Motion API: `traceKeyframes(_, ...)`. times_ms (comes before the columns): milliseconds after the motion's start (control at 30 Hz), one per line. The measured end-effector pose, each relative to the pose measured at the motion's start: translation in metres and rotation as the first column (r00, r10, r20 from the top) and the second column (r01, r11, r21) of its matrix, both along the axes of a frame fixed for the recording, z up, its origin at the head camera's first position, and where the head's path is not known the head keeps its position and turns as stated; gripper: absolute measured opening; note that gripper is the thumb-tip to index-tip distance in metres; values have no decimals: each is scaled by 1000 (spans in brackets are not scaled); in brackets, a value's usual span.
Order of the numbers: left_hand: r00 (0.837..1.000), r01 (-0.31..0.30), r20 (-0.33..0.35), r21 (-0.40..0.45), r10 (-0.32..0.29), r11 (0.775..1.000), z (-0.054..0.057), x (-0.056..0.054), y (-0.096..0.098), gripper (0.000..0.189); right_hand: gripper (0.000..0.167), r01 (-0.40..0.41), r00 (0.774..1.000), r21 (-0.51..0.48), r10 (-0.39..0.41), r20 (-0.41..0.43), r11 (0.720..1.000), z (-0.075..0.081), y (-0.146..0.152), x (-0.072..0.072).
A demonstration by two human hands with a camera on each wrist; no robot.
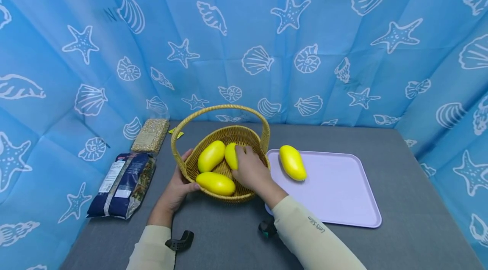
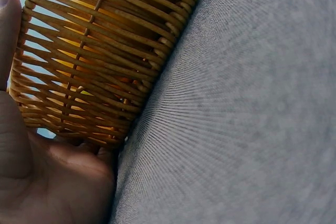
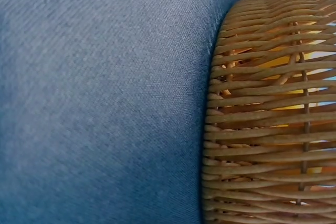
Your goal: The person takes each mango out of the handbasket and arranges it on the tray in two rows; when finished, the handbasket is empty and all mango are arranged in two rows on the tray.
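Observation:
A woven wicker basket (image 1: 228,197) with a tall arched handle holds three yellow mangoes. My left hand (image 1: 178,187) grips its left side, thumb over the rim and fingers round the outside; the left wrist view shows the palm (image 2: 68,182) against the wicker. Inside the basket, my right hand (image 1: 251,170) holds one mango (image 1: 231,155) at the back, its fingers partly covering the fruit. Beside it lie a second mango (image 1: 211,156) and, nearer the front rim, a third mango (image 1: 216,183). The right wrist view shows mostly the basket's outer wall (image 3: 268,145).
Right of the basket, a lilac tray (image 1: 339,189) carries another mango (image 1: 292,163) near its left edge. On the left stand a dark blue packet (image 1: 122,185) and a clear bag of grains (image 1: 151,135). Behind the grey table (image 1: 225,240) hangs a blue shell-print curtain (image 1: 244,28).

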State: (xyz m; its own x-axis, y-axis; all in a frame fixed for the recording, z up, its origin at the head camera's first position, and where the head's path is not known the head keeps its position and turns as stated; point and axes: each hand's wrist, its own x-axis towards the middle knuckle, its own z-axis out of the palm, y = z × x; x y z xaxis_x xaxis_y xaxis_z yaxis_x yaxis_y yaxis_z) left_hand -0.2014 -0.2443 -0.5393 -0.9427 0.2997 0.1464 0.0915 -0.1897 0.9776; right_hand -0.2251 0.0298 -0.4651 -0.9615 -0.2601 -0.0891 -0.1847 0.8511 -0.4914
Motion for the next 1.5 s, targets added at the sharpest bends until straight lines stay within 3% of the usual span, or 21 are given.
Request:
traceKeyframes(233,1000,4,11,9,-4,1000,1,0,1,113,81,-10,999,-70,6,-54,997,-1,3,0)
traceKeyframes(433,1000,0,-1,-1,0,1000,0,0,0,112,80,-71,990,-197,44,-138,978,-1,9,4)
traceKeyframes(833,1000,0,-8,-7,0,1000,0,1,0,113,77,-248,929,-348,120,-351,904,1,23,19)
traceKeyframes(1033,1000,4,-23,-9,-4,1000,-1,0,-2,111,79,-259,922,-404,100,-373,877,4,37,36)
traceKeyframes(1267,1000,1,-21,-15,-1,1000,1,1,-2,107,80,-251,924,-428,83,-373,868,6,54,52)
traceKeyframes(1500,1000,0,-6,-9,0,1000,1,1,-1,112,79,-258,912,-452,61,-406,854,6,70,67)
